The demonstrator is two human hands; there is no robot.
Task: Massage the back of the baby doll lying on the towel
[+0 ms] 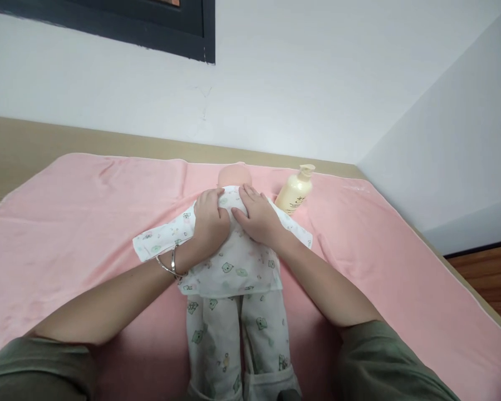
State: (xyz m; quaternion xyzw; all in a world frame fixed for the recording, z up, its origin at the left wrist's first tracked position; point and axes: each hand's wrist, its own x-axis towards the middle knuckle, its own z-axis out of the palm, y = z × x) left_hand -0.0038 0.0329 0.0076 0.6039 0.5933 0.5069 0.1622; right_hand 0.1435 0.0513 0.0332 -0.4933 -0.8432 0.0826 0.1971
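Note:
A baby doll (235, 175) lies stretched out on a pink cloth, its smooth head at the far end and no face showing. It wears a white printed shirt (234, 273) and matching trousers (217, 328). My left hand (211, 220), with a silver bangle at the wrist, is at the shirt's left shoulder near the collar. Its fingers are bent and closed on the fabric there, with their tips partly hidden. My right hand (261, 217) rests flat on the upper right of the shirt, fingers stretched out and the thumb apart.
A cream pump bottle (294, 192) leans tilted beside the doll's right shoulder. The pink cloth (379, 250) covers most of a wooden surface (108, 142). White walls (296, 83) stand behind and to the right. A dark window frame (209, 33) is at the upper left.

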